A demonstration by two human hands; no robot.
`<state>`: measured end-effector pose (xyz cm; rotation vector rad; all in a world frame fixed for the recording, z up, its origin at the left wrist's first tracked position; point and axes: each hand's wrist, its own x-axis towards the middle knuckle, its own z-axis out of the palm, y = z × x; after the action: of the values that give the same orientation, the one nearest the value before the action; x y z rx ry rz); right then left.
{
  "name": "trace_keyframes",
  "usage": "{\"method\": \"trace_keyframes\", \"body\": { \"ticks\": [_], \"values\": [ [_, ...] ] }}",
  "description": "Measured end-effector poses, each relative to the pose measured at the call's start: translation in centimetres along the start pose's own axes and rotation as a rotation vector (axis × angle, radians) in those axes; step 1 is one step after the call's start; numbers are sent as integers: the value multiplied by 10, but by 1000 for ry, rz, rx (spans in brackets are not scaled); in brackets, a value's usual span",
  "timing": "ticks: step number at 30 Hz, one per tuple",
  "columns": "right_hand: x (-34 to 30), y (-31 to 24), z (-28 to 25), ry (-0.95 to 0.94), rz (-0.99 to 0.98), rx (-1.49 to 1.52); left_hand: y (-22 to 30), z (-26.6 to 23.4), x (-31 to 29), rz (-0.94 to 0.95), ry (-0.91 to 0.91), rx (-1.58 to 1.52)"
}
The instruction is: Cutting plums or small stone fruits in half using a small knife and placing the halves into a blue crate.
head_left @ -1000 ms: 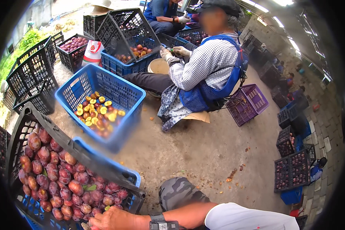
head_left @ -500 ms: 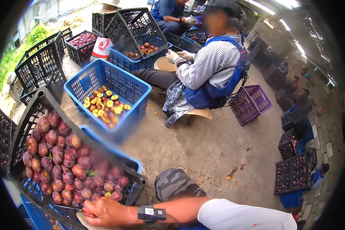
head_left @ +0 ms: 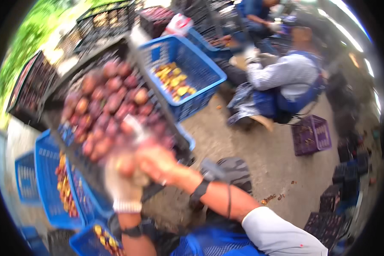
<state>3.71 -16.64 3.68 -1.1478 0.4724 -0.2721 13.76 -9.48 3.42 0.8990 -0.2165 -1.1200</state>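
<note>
At the far left we are seeing a blue basket (head_left: 45,187) holding cut fruit (head_left: 64,183). To its right, a black crate (head_left: 83,170) is holding a deep heap of whole plums (head_left: 106,100). Over the crate's near edge, our gloved left hand (head_left: 123,183) is cupping a single reddish plum (head_left: 126,166), its fingers apparently curled around it. Just to the right, our bare right hand (head_left: 155,162) is bending in close; blur is hiding its fingers, so we cannot tell how tightly they are drawn in. A pale strip (head_left: 135,126) is showing just beyond it, perhaps a blade. If so, we should be keeping its edge away from the glove, steadying the plum firmly without squeezing, and watching both hands. Farther right, a second blue basket (head_left: 196,104) is holding yellow-fleshed halves (head_left: 170,79), a co-worker (head_left: 286,81) is sitting, and a purple crate (head_left: 311,138) is standing behind that person.
</note>
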Motion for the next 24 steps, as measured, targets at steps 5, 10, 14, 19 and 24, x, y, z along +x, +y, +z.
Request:
{"method": "trace_keyframes", "body": {
  "ticks": [5,10,14,19,24],
  "values": [
    [-25,12,-31,101,-72,-80,-29,3,-1,-202,-70,-261],
    [-32,13,-4,434,-284,-489,-43,2,-15,450,91,409],
    [-37,9,-9,390,-396,-664,-34,17,-14,66,141,-28],
    [-37,9,-26,233,-55,19,-9,5,-18,-253,-70,-216],
    [-30,38,-48,496,12,-262,-12,-30,-13,-140,-109,-481]
  ]
}}
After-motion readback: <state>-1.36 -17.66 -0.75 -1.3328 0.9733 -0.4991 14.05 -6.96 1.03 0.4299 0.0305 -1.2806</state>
